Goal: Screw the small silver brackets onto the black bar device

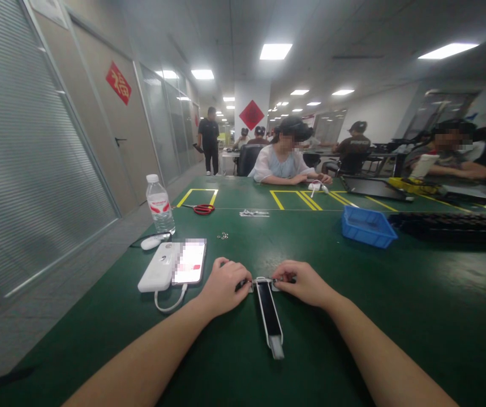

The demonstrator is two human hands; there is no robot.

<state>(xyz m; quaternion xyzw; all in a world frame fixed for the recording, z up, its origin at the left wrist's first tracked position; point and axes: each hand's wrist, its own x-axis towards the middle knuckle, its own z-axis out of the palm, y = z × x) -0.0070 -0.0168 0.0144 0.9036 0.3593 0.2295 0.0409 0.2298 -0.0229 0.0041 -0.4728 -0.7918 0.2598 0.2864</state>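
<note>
A long narrow device with a black face and a white rim (pixel 270 311) lies on the green table in front of me. A grey tab (pixel 276 347) sticks out of its near end. At its far end, small metal pieces extend to both sides. My left hand (pixel 227 286) is closed in a pinch at the left side of that end, and my right hand (pixel 304 282) pinches at the right side. The fingers hide most of what they grip, so I cannot make out the exact parts.
To the left are a phone (pixel 189 261), a white power bank (pixel 160 267) with a cable, and a water bottle (pixel 158 204). Red-handled scissors (pixel 203 209) and several small metal rings (pixel 223 236) lie farther back. A blue bin (pixel 368 227) stands right. A person (pixel 285 155) sits opposite.
</note>
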